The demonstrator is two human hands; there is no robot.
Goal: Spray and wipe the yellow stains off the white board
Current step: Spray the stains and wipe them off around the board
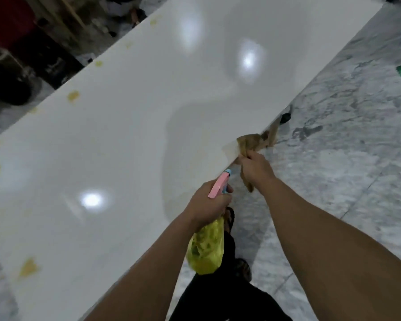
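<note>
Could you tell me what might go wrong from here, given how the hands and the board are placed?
1. The right hand rubs the cloth at the very edge of the board; it may slip off onto the floor.
2. The stains lie along the far edge, a long lean across the board, and could get missed.
3. The left hand holds the spray bottle aimed near the cloth; a spray now might miss the stains.

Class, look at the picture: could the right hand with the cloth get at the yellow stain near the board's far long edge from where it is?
Probably not without stepping round: the right hand grips the cloth at the near edge, and the yellow stain lies across the wide board.
</note>
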